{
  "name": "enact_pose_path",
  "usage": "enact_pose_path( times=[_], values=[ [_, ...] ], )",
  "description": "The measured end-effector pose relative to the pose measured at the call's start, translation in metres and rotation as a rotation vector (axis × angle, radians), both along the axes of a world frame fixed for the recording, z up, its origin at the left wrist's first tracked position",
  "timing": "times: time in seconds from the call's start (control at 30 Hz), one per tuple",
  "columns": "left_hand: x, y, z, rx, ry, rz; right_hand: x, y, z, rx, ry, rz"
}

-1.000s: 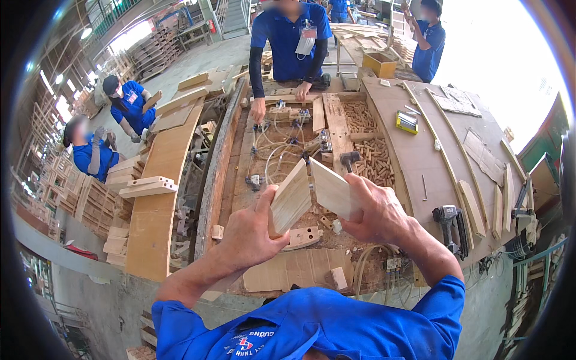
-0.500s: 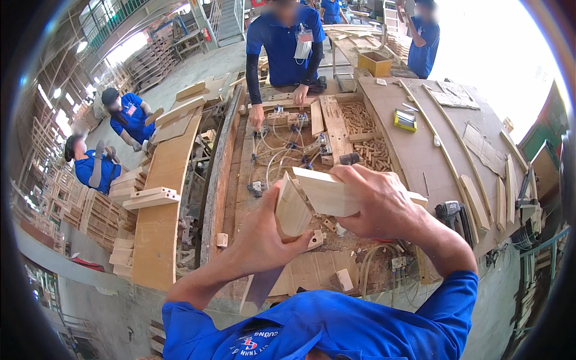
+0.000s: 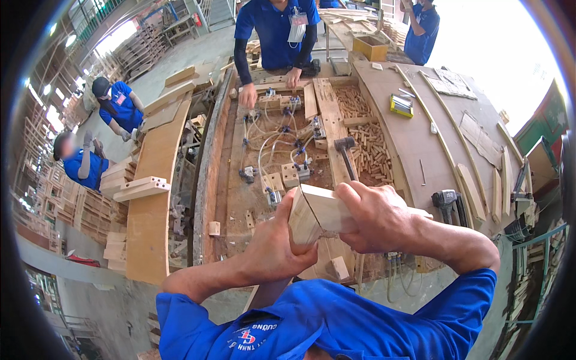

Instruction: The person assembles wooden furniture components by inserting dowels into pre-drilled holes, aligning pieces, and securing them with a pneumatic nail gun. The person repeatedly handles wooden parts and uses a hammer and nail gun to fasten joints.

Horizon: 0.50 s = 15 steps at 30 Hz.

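Note:
My left hand (image 3: 273, 247) grips a pale wooden board (image 3: 303, 223), whose lower length runs down toward my shirt. In my right hand (image 3: 384, 217) is a second wooden board (image 3: 327, 207), its far end showing past the wrist. The angled ends of the two boards meet in a corner in front of my chest, with a thin dark seam between them. Just beyond my right hand, a black-headed mallet (image 3: 344, 144) lies on the workbench (image 3: 240, 198). Fingers cover much of both boards.
Clamping blocks with air hoses (image 3: 285, 141) occupy the bench ahead, where a co-worker's hands (image 3: 248, 96) rest. Wooden dowels (image 3: 372, 150) fill compartments to their right. A nail gun (image 3: 445, 201) and wood strips (image 3: 471, 189) lie on the right-hand panel. Stacked boards (image 3: 141, 189) sit left.
The two board ends have come together, narrowing the open gap to a thin seam. Both hands sit slightly lower in view, and the mallet's handle shows more.

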State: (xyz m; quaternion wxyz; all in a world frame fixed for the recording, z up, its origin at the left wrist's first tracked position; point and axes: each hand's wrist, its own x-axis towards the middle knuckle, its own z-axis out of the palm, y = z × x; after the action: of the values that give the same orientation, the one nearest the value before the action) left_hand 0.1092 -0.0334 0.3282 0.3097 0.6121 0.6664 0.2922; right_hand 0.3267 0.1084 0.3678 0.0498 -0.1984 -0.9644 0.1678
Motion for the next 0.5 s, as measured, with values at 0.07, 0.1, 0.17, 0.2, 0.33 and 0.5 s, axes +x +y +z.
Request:
enact_pose_path(
  times=[0.07, 0.1, 0.17, 0.2, 0.33, 0.5],
  values=[
    [-0.002, -0.002, 0.003, -0.038, -0.019, 0.008, -0.002, -0.004, 0.001, 0.003, 0.030, -0.019],
    [-0.002, -0.001, 0.005, -0.055, -0.030, 0.012, -0.003, -0.004, 0.001, -0.002, 0.022, -0.030],
    [-0.003, 0.002, 0.004, -0.017, 0.008, 0.001, -0.006, -0.005, 0.002, -0.011, 0.005, -0.053],
    [-0.004, 0.002, 0.004, -0.004, 0.032, -0.002, -0.007, -0.004, 0.002, -0.016, -0.015, -0.049],
    [-0.006, 0.003, -0.003, 0.040, 0.027, -0.010, -0.013, 0.002, 0.007, 0.002, -0.062, -0.030],
    [-0.020, 0.010, 0.013, 0.129, 0.017, -0.082, -0.016, 0.007, -0.014, 0.088, 0.222, -0.058]
  ],
)
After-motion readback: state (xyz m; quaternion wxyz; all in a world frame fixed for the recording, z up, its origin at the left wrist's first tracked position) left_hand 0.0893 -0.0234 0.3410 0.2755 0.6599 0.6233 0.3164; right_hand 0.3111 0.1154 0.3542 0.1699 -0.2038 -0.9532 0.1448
